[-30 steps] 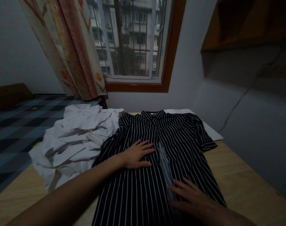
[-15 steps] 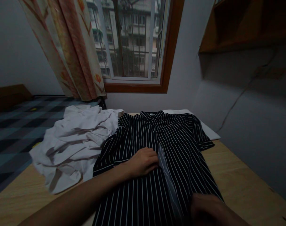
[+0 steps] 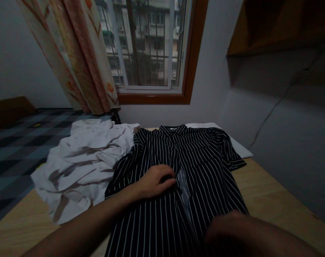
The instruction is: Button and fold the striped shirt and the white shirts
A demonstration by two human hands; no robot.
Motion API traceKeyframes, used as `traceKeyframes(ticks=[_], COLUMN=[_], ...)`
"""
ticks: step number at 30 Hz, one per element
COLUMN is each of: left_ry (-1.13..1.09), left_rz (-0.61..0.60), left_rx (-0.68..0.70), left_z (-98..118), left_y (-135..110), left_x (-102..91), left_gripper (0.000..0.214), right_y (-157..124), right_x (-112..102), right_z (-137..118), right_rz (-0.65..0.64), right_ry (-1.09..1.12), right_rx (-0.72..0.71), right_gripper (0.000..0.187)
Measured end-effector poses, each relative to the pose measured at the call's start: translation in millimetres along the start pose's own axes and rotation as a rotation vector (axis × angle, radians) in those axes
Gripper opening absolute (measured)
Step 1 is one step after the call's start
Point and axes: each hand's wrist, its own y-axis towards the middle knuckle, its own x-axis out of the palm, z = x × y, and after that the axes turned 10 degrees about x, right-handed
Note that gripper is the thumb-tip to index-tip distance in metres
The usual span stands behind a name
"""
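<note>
A black short-sleeved shirt with white stripes [image 3: 157,221] lies front up, collar toward the window. Its front is parted down the middle, and a strip of the greyish inside shows. My left hand [image 3: 157,180] rests on the shirt's left front beside that opening. Its fingers and thumb curl together at the cloth edge, seeming to pinch it; the fingertips are partly hidden. Low on the shirt's right front is my right hand [image 3: 228,228], smeared by motion and dark, so its fingers cannot be made out.
Crumpled white cloth [image 3: 90,160] lies to the left on the wooden table [image 3: 272,192]. A flat white sheet [image 3: 241,148] sticks out beyond the right sleeve. Left of the table is a bed with a checked cover [image 3: 15,142]. A wooden shelf [image 3: 233,44] hangs at upper right.
My left hand has shifted slightly left, with its thumb now showing apart from the fingers. My right hand has moved a little left and up. The shirt's front opening has changed shape and narrowed lower down.
</note>
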Motion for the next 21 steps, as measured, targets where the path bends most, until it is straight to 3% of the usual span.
traceKeyframes(ticks=[1, 3, 5, 7, 10, 15, 21], left_ry=[0.059, 0.183, 0.275, 0.321, 0.335, 0.331, 0.33], left_rz=[0.019, -0.005, -0.105, -0.204, -0.29, -0.306, -0.298], left_rx=[-0.059, -0.148, -0.174, -0.188, -0.234, -0.262, -0.284], left_z=[-3, -11, -22, -33, -50, -73, -90], left_y=[6, 18, 26, 28, 24, 17, 25], left_x=[0.1, 4.5, 11.8, 17.2, 16.6, 6.8, 7.2], left_gripper=[0.027, 0.038, 0.055, 0.073, 0.087, 0.092, 0.093], right_y=[17, 60, 107, 150, 195, 234, 258], right_x=[-14, -35, -45, -44, -32, -20, -18], right_z=[4, 17, 33, 50, 67, 67, 64], right_rz=[-0.017, 0.162, 0.353, 0.343, 0.226, 0.243, 0.322], right_ry=[0.038, 0.092, 0.042, -0.095, -0.286, -0.416, -0.42], right_rx=[-0.031, -0.039, -0.048, -0.032, 0.039, 0.107, 0.116], right_gripper=[0.028, 0.032, 0.042, 0.054, 0.061, 0.058, 0.055])
